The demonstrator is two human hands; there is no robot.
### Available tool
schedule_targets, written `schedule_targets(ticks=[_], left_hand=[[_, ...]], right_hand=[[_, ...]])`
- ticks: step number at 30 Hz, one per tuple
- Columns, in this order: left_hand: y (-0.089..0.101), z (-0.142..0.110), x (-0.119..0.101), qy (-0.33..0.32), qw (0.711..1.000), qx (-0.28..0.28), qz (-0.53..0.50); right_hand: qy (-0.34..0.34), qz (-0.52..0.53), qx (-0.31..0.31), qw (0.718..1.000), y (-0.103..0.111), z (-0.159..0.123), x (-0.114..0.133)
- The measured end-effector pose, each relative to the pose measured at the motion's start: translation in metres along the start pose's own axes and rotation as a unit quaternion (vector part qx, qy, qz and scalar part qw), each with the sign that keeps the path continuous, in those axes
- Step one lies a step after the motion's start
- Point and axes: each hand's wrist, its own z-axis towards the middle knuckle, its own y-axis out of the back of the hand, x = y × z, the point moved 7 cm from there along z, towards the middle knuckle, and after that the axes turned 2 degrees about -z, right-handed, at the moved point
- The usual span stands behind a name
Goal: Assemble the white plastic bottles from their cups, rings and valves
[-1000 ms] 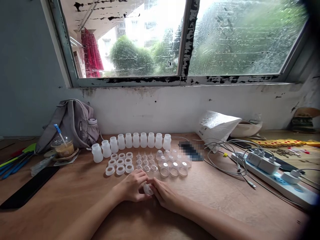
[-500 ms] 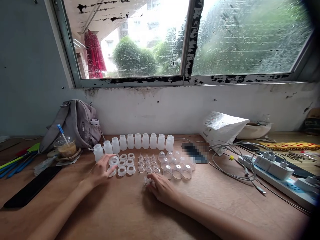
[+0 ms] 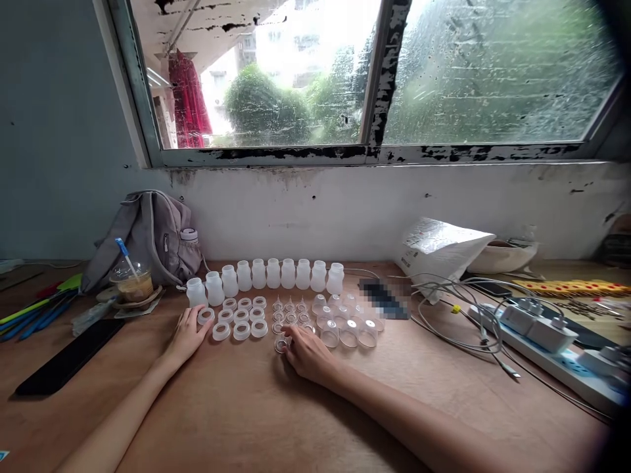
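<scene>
My left hand (image 3: 186, 334) is closed on a white screw ring (image 3: 206, 316), at the left of the rows of white rings (image 3: 241, 330). In my right hand (image 3: 306, 353), the fingertips pinch a clear bottle nipple (image 3: 281, 345) by its upper part, its round base near the tabletop at the front of the clear nipples (image 3: 290, 316). The hand hides some of those nipples. Clear domed caps (image 3: 349, 335) stand in rows to the right. Behind everything, frosted white bottles (image 3: 258, 274) stand upright in a curved line.
A grey backpack (image 3: 148, 240), an iced drink cup (image 3: 132, 282) and a black flat case (image 3: 69, 358) are on the left. To the right lie a partly blurred dark phone (image 3: 379, 299), tangled cables (image 3: 444, 328), a power strip (image 3: 547, 355) and a silver-white pouch (image 3: 438, 249).
My hands have parted. The left moved to the rings and carried one to the left of the rows. The right moved the nipple toward the front of the nipple rows.
</scene>
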Motion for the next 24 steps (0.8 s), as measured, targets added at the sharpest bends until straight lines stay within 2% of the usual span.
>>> schedule_targets(ticks=[6,13,16,19,21,24], left_hand=[[-0.007,0.0,0.004,-0.017,0.999,0.026,0.025],[0.006,-0.002,-0.012,-0.098,0.994,-0.043,0.036],[0.015,-0.006,-0.037,-0.133,0.989,-0.052,0.019],[0.018,-0.009,-0.078,-0.199,0.98,-0.02,0.008],[0.018,-0.011,-0.109,-0.248,0.969,-0.002,0.007],[0.012,-0.011,-0.148,-0.313,0.95,0.0,0.012]], right_hand=[[-0.014,-0.006,-0.021,1.0,-0.002,0.001,-0.005],[-0.016,-0.051,-0.01,0.999,-0.001,0.004,-0.001],[0.025,-0.058,-0.022,0.998,0.009,0.002,0.005],[0.077,-0.071,-0.05,0.993,0.033,0.0,0.005],[0.093,-0.065,-0.099,0.989,0.061,-0.001,-0.006],[0.055,-0.083,-0.199,0.975,0.109,-0.009,-0.044]])
